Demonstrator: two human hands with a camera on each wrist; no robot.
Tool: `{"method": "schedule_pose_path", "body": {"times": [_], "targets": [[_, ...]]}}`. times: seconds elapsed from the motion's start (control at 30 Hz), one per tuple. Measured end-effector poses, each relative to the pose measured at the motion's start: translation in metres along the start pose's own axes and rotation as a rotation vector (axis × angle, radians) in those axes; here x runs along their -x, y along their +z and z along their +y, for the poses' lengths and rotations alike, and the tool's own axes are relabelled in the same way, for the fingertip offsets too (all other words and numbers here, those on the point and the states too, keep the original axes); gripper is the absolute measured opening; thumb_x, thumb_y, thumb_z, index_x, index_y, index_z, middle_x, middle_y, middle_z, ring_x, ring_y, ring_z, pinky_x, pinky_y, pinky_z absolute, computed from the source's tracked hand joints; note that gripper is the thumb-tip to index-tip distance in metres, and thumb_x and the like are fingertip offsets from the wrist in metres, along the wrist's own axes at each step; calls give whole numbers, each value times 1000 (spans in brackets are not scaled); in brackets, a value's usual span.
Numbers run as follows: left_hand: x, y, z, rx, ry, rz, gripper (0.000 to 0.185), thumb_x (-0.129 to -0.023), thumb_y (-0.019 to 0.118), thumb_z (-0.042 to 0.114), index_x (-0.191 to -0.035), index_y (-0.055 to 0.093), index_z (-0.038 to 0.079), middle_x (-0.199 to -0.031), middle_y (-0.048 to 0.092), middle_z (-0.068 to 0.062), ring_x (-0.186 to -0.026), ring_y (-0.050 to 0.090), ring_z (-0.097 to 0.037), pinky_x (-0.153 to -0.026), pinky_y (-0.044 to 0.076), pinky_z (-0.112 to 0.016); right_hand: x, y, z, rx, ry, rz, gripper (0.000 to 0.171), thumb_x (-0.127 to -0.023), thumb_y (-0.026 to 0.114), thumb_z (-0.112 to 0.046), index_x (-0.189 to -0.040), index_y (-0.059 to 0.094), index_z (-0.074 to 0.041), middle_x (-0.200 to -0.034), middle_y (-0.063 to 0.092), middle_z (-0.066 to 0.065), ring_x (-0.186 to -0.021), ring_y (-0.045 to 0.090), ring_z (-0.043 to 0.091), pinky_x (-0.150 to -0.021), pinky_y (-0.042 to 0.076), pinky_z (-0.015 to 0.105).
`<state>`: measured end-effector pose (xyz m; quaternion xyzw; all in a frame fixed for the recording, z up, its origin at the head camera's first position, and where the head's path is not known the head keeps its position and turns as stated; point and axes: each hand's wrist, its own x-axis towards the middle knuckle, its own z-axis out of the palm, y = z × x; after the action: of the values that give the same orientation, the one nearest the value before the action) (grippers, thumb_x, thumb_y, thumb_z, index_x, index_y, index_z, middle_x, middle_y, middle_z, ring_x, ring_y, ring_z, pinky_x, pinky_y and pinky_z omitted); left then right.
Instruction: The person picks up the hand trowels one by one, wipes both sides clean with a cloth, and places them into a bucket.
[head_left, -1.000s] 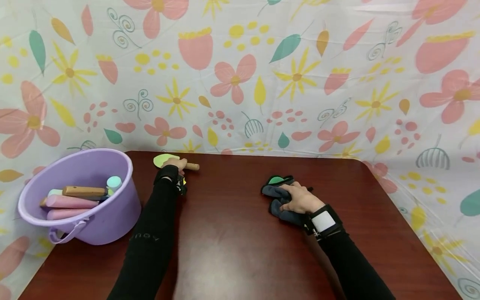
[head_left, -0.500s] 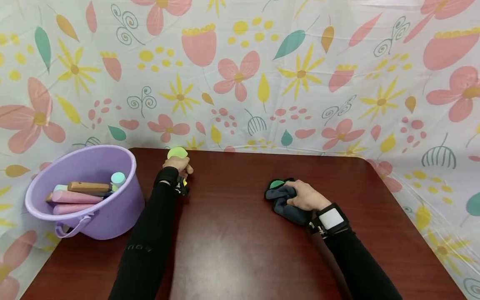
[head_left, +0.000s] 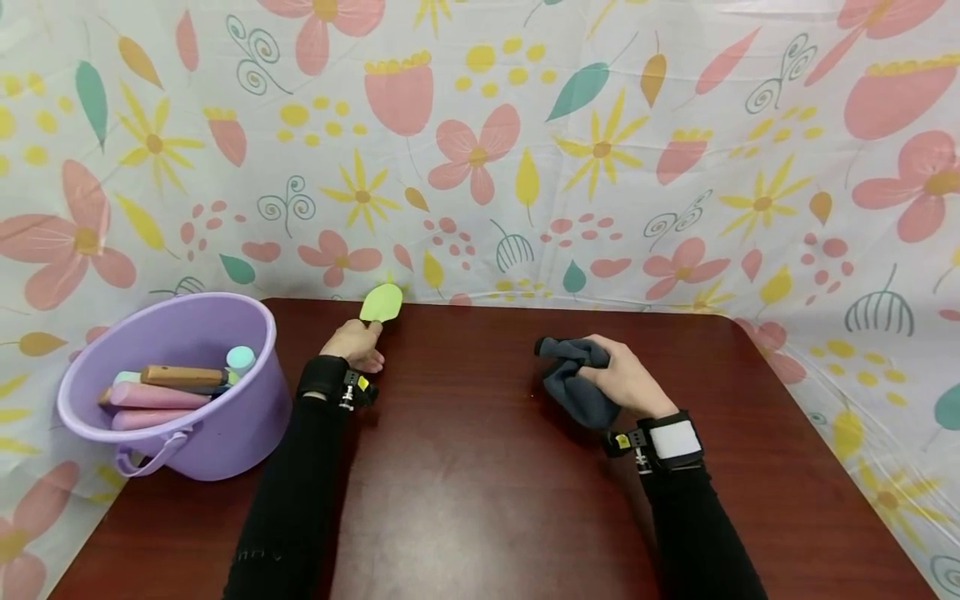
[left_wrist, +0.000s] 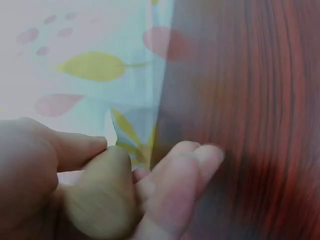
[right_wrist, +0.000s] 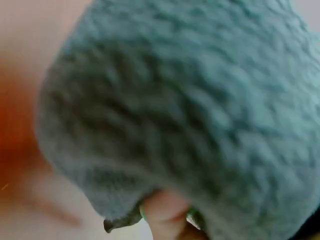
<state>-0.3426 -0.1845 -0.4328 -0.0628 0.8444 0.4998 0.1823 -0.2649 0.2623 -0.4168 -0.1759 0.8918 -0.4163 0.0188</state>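
My left hand (head_left: 352, 342) grips a spatula near the back edge of the table. Its flat light green head (head_left: 382, 302) points away and slightly right, beyond the fingers. In the left wrist view, the rounded wooden handle (left_wrist: 102, 195) lies between thumb and fingers. My right hand (head_left: 626, 379) holds a bunched grey-blue cloth (head_left: 573, 392) with dark edging, right of the table's middle. Up close, the fuzzy cloth (right_wrist: 190, 110) fills most of the right wrist view, hiding most of the hand; a fingertip (right_wrist: 167, 207) shows below it, with a little green beside it.
A purple bucket (head_left: 258, 408) stands at the left of the table, beside my left forearm. Inside it lie a wooden handle (head_left: 180, 376), pink handles (head_left: 161, 397) and a pale turquoise-ended item (head_left: 241, 359). A flowered curtain (head_left: 480, 250) hangs behind the brown table (head_left: 465, 467).
The spatula has turned in my left hand, its head swinging from the left to point away and right. My right hand has gathered up the cloth; the green patch seen on it is now out of the head view.
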Motion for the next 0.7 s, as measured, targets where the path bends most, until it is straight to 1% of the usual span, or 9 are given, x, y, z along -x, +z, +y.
{"method": "schedule_pose_path", "body": {"times": [0.1, 0.2, 0.23, 0.33, 0.43, 0.47, 0.6, 0.67, 0.7], "targets": [[11, 6, 1, -9, 63, -18, 52, -108, 32, 32, -133, 40, -14, -87, 65, -20, -68, 70, -28, -65, 57, -36, 1, -3, -10, -132, 15, 34, 36, -96, 61, -6, -132, 56, -9, -117, 58, 18, -81, 58, 30, -69, 49, 39], [24, 13, 6, -41, 136, -10, 52, -108, 35, 35, -133, 41, -10, -95, 63, -22, -78, 69, -34, -66, 56, -35, 4, -8, -21, -231, 16, 70, 35, -96, 60, -5, -131, 56, -8, -118, 58, 19, -81, 61, 31, -68, 51, 38], [28, 14, 6, -57, 158, -3, 52, -108, 36, 37, -132, 41, -9, -97, 62, -22, -80, 69, -35, -65, 56, -35, 5, -9, -24, -248, 13, 82, 35, -96, 60, -5, -131, 56, -8, -117, 58, 18, -79, 61, 31, -67, 52, 37], [40, 20, 12, -93, 224, 7, 47, -107, 39, 38, -126, 46, -4, -100, 63, -24, -85, 67, -40, -68, 54, -41, 7, -12, -34, -275, 3, 118, 36, -96, 60, -5, -132, 56, -8, -118, 59, 17, -77, 63, 29, -66, 53, 36], [47, 25, 19, -128, 297, -30, 41, -106, 41, 37, -119, 50, -1, -100, 64, -23, -87, 66, -40, -69, 51, -48, 10, -14, -45, -292, -11, 151, 40, -96, 61, -7, -136, 55, -9, -122, 59, 16, -80, 65, 26, -68, 54, 33], [50, 26, 23, -137, 324, -52, 39, -106, 42, 37, -118, 51, 0, -101, 64, -23, -89, 66, -41, -70, 51, -50, 10, -15, -49, -301, -15, 163, 41, -96, 61, -7, -136, 55, -9, -123, 59, 16, -81, 65, 26, -69, 54, 33], [59, 31, 35, -184, 400, -124, 37, -105, 44, 38, -116, 53, 3, -102, 65, -20, -91, 66, -38, -64, 50, -45, 13, -15, -64, -343, -42, 229, 40, -96, 61, -5, -135, 57, -9, -120, 59, 16, -81, 65, 25, -68, 54, 31], [64, 35, 41, -203, 421, -140, 37, -105, 45, 38, -116, 54, 4, -102, 65, -19, -89, 66, -35, -63, 49, -41, 14, -14, -71, -361, -53, 263, 36, -95, 62, -4, -131, 60, -8, -116, 60, 15, -79, 64, 25, -66, 53, 31], [66, 37, 44, -212, 430, -142, 36, -105, 45, 38, -114, 55, 5, -102, 65, -19, -87, 67, -33, -64, 49, -40, 15, -14, -75, -362, -61, 276, 35, -95, 62, -4, -130, 61, -8, -115, 60, 14, -79, 64, 25, -66, 53, 31]]}}
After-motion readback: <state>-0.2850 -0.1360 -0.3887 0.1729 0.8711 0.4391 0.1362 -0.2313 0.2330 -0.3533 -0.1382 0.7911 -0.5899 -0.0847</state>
